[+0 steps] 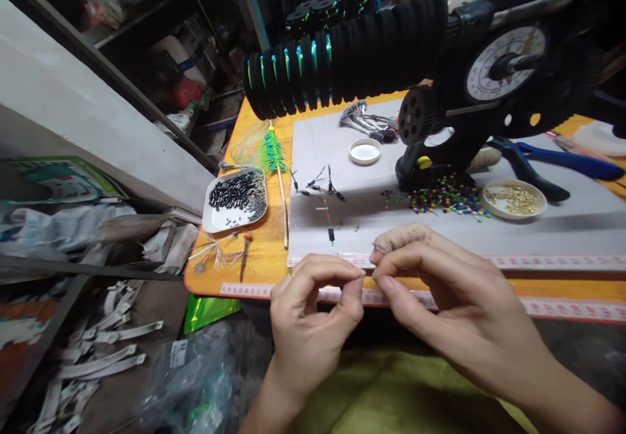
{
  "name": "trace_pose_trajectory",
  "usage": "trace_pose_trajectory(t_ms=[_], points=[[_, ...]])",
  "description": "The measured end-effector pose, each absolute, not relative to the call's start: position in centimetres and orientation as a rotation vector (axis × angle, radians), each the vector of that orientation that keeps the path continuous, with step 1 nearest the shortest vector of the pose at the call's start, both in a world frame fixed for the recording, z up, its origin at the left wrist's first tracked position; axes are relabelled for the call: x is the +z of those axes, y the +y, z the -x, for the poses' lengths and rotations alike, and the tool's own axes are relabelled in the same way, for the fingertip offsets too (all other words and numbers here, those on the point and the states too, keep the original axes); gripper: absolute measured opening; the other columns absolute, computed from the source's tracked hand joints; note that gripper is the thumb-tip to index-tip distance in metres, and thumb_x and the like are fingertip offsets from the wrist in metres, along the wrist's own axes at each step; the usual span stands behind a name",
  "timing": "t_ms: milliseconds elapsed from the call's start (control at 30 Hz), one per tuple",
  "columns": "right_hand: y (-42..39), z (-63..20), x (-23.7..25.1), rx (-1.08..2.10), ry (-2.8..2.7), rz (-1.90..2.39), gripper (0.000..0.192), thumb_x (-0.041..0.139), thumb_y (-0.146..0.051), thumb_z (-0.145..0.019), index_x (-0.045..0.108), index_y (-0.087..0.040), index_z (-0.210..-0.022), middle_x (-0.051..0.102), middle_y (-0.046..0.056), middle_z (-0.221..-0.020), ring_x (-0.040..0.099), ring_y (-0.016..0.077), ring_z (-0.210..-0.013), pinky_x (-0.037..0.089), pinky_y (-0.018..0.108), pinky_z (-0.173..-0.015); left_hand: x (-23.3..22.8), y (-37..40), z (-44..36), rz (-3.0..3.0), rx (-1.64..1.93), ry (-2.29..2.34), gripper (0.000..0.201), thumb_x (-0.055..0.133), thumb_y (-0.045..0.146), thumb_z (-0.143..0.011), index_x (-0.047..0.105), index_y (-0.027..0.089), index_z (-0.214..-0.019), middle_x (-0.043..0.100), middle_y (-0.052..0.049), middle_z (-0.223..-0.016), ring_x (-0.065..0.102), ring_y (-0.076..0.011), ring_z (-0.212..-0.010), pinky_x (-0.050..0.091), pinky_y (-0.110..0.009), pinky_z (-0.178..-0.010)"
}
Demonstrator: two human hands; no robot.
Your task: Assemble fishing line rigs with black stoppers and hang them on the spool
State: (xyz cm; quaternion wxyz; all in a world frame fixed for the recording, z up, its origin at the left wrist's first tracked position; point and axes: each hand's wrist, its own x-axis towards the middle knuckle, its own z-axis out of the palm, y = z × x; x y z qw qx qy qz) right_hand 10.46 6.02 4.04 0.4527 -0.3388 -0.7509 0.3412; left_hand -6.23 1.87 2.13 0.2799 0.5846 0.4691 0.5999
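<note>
While both hands meet at six o'clock over the table (pixel 254 251) edge, the work looks like threading or knotting fine tackle, which calls for steady fingertips. The left hand (pixel 308 317) pinches thumb to forefinger on something too small to make out; the right hand (pixel 454 303), its forefinger wrapped in cloth, pinches beside it. Loose swivels (pixel 317 189) lie at twelve o'clock; a tray of black beads (pixel 235 198) at ten.

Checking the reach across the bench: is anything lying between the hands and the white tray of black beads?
Nothing visible blocks it. From the left hand to the white tray lies only bare orange table; a feathery tuft sits just below the tray.
</note>
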Motion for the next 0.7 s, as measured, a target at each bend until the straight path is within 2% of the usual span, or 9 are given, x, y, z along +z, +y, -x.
trace_pose_trajectory(t_ms=[133,333,500,600,700], points=[[6.1,-10.2,4.0,0.987,-1.824,0.836,0.011,0.060,-0.013,-0.093,0.064,-0.022,-0.088,0.064,0.003,-0.090,0.066,0.0121,-0.080,0.055,0.017,-0.061,1.9,1.8,5.5,-1.419,1.682,1.224,0.012,0.072,0.009,-0.086,0.070,0.021,-0.089,0.069,-0.001,-0.082,0.066,-0.0127,-0.077,0.054,-0.020,-0.066],[5.9,-10.0,4.0,1.125,-1.763,0.809,0.011,0.058,-0.017,-0.096,0.066,-0.022,-0.090,0.064,0.003,-0.091,0.064,0.0119,-0.079,0.054,0.017,-0.061,1.7,1.9,5.0,-1.311,1.709,1.174,0.007,0.073,0.016,-0.087,0.070,0.022,-0.086,0.063,-0.002,-0.086,0.063,-0.0133,-0.084,0.055,-0.021,-0.074],[6.1,-9.9,4.2,1.193,-1.770,0.783,0.011,0.057,-0.018,-0.097,0.066,-0.021,-0.091,0.065,0.004,-0.090,0.064,0.0137,-0.078,0.054,0.021,-0.061,1.5,1.9,4.6,-1.261,1.696,1.146,0.006,0.075,0.020,-0.087,0.070,0.022,-0.084,0.066,-0.003,-0.094,0.067,-0.0146,-0.090,0.058,-0.024,-0.079],[6.2,-10.0,4.1,1.081,-1.847,0.785,0.013,0.058,-0.014,-0.095,0.064,-0.020,-0.085,0.063,0.003,-0.083,0.062,0.0132,-0.073,0.052,0.021,-0.059,1.3,1.7,4.2,-1.295,1.734,1.157,0.007,0.073,0.015,-0.087,0.070,0.021,-0.086,0.070,-0.006,-0.097,0.069,-0.0158,-0.090,0.057,-0.021,-0.067],[6.2,-10.4,3.8,0.843,-1.918,0.834,0.015,0.063,-0.011,-0.091,0.059,-0.020,-0.079,0.058,0.001,-0.075,0.060,0.0122,-0.066,0.049,0.020,-0.052,1.2,1.5,3.9,-1.298,1.777,1.152,0.013,0.072,0.009,-0.087,0.070,0.021,-0.090,0.070,-0.003,-0.089,0.069,-0.0139,-0.081,0.054,-0.017,-0.058]])
